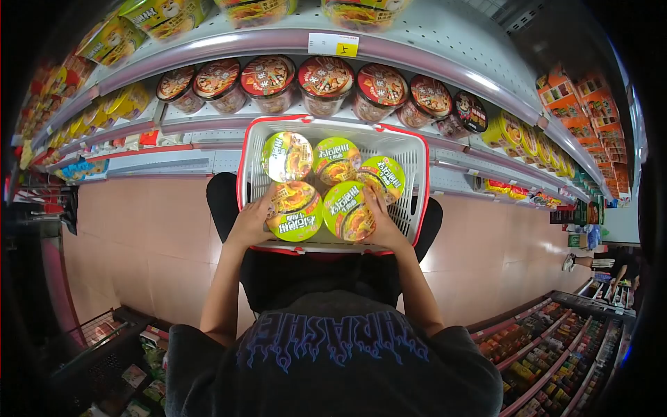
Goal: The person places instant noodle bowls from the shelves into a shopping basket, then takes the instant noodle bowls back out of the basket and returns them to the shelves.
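Several green-lidded noodle cups lie in a white basket [424,156] with a red rim, which rests over my lap. My left hand [251,221] is wrapped round the left side of the front left cup [295,212]. The front right cup [346,208] has my right hand [382,224] round its right side. Behind these two stand a cup at the back left [288,157], one in the back middle [336,160] and one at the right [381,178], close to my right fingertips. The undersides of the cups are hidden.
Just beyond the basket, a shelf [292,43] holds a row of red-lidded cups [325,78], with green cups [165,15] above. Orange packets [570,104] hang at the right. Another person [622,267] is far right. Racks stand behind me on both sides.
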A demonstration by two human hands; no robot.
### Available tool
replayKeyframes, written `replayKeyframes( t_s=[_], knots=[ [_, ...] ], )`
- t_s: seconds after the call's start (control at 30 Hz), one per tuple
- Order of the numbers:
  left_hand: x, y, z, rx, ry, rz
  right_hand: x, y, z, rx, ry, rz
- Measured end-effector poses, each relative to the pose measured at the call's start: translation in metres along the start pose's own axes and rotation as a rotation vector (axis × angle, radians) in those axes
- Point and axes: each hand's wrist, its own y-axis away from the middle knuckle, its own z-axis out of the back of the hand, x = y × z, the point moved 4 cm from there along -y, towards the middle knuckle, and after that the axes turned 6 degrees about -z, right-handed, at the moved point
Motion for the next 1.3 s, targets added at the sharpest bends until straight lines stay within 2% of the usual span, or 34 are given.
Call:
replayKeyframes(
  t_s=[0.17,0.27,0.33,0.43,0.5,0.67,0.77,0.8,0.87,1.0,1.1,1.23,1.3],
  knots=[
    [-0.002,-0.003,-0.006,-0.093,0.231,0.086,-0.032,-0.003,-0.011,-0.114,-0.308,-0.065],
    [0.001,-0.010,-0.023,-0.296,0.571,-0.007,-0.044,-0.009,-0.021,-0.169,-0.719,-0.097],
    [0.011,-0.018,-0.035,-0.277,0.804,0.020,-0.045,-0.009,-0.023,-0.214,-0.928,-0.122],
    [0.023,-0.028,-0.051,-0.252,1.019,0.124,-0.062,-0.015,-0.031,-0.305,-1.013,-0.266],
    [0.028,-0.032,-0.062,-0.222,1.106,0.237,-0.067,-0.020,-0.039,-0.330,-1.021,-0.243],
    [0.046,-0.039,-0.079,-0.252,1.011,0.297,-0.068,-0.031,-0.057,-0.346,-1.106,-0.443],
    [0.027,-0.033,-0.062,-0.263,0.821,0.227,-0.049,-0.028,-0.051,-0.306,-0.836,-0.254],
    [0.020,-0.031,-0.056,-0.266,0.730,0.186,-0.052,-0.028,-0.051,-0.270,-0.779,-0.279],
    [0.026,-0.030,-0.059,-0.206,0.811,0.202,-0.059,-0.028,-0.050,-0.200,-0.663,-0.327],
    [0.022,-0.035,-0.057,-0.177,0.940,0.179,-0.058,-0.030,-0.042,-0.169,-0.743,-0.330],
    [0.008,-0.033,-0.044,-0.249,1.024,0.382,-0.049,-0.029,-0.037,-0.182,-0.896,-0.354],
    [0.013,-0.031,-0.054,-0.399,1.282,0.361,-0.060,-0.027,-0.046,-0.211,-1.073,-0.405],
    [0.012,-0.028,-0.056,-0.396,1.283,0.366,-0.066,-0.026,-0.050,-0.243,-1.137,-0.432]
  ],
)
